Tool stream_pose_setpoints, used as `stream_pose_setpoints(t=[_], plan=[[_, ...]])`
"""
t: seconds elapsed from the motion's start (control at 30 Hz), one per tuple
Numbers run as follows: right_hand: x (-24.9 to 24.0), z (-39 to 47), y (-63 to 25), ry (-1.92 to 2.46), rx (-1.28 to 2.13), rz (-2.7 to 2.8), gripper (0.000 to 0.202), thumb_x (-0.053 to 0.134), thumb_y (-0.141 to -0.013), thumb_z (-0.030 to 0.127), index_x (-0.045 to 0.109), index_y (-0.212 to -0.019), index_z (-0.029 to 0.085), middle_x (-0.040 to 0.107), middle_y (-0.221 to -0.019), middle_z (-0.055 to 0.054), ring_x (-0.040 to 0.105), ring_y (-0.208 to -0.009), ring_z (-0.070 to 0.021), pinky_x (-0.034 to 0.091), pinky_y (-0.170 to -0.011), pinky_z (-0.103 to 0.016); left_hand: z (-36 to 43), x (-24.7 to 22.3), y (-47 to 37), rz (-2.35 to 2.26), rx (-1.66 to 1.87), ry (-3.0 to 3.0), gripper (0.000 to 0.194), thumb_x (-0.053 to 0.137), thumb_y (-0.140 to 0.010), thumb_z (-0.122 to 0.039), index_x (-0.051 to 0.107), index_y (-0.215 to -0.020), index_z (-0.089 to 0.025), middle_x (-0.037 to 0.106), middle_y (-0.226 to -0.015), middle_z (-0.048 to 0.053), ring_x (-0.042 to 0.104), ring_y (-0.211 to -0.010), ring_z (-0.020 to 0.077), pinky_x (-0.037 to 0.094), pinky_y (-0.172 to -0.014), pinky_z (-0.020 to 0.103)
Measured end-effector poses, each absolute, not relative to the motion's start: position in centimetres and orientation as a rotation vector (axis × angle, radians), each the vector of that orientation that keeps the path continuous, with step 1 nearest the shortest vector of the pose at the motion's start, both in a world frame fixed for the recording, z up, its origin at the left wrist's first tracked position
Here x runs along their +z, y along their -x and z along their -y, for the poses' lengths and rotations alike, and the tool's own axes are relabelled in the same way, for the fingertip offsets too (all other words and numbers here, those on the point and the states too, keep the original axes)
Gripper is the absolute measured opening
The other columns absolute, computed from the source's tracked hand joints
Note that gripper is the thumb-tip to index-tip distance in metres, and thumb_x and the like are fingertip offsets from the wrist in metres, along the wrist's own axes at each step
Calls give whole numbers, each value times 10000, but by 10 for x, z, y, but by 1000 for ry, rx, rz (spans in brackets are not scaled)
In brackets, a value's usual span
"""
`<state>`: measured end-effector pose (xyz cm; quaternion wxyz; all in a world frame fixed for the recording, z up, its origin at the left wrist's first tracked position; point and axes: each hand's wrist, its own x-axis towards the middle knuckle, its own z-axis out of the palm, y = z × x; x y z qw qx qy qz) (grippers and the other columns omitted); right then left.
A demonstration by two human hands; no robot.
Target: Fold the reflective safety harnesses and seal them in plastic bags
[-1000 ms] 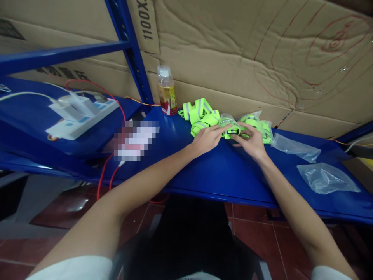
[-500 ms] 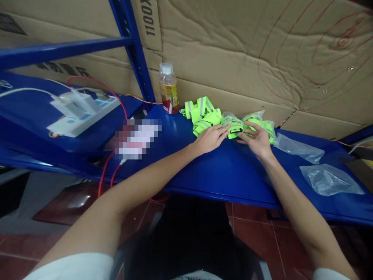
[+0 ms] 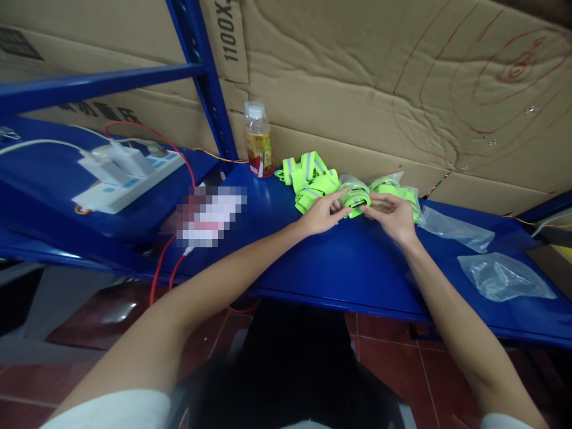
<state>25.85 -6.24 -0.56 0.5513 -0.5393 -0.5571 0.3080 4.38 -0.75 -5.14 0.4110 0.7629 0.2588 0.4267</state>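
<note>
L hand [image 3: 322, 213] & R hand [image 3: 396, 217] clamped on grn coil [image 3: 356, 198], near clr bag [image 3: 395, 177] w/ grn straps [image 3: 406, 193].

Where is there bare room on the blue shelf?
The blue shelf between left forearm and right forearm, in front of left hand and right hand; a smaller patch between bottle, strap pile and left forearm. Crowded: around strap pile, rolled strap and bagged straps.

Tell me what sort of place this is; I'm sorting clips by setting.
Probably a storeroom or small packing corner: blue metal shelving, big cardboard sheets behind it, and clear plastic bags near bright green straps.
</note>
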Motion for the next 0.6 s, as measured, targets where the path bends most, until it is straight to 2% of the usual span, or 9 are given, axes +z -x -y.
stream_pose_setpoints(t=[0.1, 0.17, 0.23, 0.4, 0.53, 0.6], plan=[[-3, 66, -257, 1257, 699, 1378, 673, 1042, -525, 557, 820, -1042, 186, 838, -1043, -97, 809, -897, -275, 708, -912, -509, 8, -51, -44, -641, 1077, -1915, 682, 683, -1023, -383, 464, -1628, -159, 662, -771, 0, 659, -657, 151, 613, -639, 308], [0, 68, -257, 1268, 743, 1370, 604, 973, -640, 626, 834, -1045, 200, 834, -1080, -101, 811, -931, -290, 725, -847, -512, 9, -50, -45, -680, 1104, -1927, 716, 696, -1017, -376, 431, -1655, -185, 636, -748, -12, 626, -639, 144, 588, -610, 300], [3, 69, -258, 1284, 774, 1356, 571, 918, -703, 669, 837, -1033, 211, 829, -1050, -98, 811, -926, -295, 736, -774, -495, 11, -49, -46, -731, 1138, -1943, 746, 727, -998, -368, 433, -1665, -213, 618, -726, -24, 579, -611, 134, 543, -582, 290], [1, 67, -263, 1318, 777, 1394, 706, 956, -659, 631, 782, -1202, 216, 782, -882, -53, 791, -806, -268, 730, -660, -452, 18, -46, -46, -743, 1144, -1954, 558, 777, -950, -366, 687, -1473, -193, 546, -614, -59, 446, -555, 105, 397, -550, 263], [-6, 64, -267, 1384, 636, 1509, 673, 814, -810, 682, 775, -1269, 192, 764, -869, -68, 767, -748, -259, 709, -641, -449, 21, -45, -46, -741, 1180, -1921, 483, 789, -932, -365, 762, -1378, -181, 559, -603, -57, 425, -557, 98, 374, -566, 256], [-7, 64, -268, 1429, 433, 1641, 574, 709, -915, 628, 792, -1263, 179, 775, -879, -86, 759, -727, -260, 697, -673, -460, 22, -45, -48, -762, 1196, -1926, 462, 796, -925, -359, 777, -1357, -196, 568, -595, -58, 426, -557, 98, 382, -577, 253]])
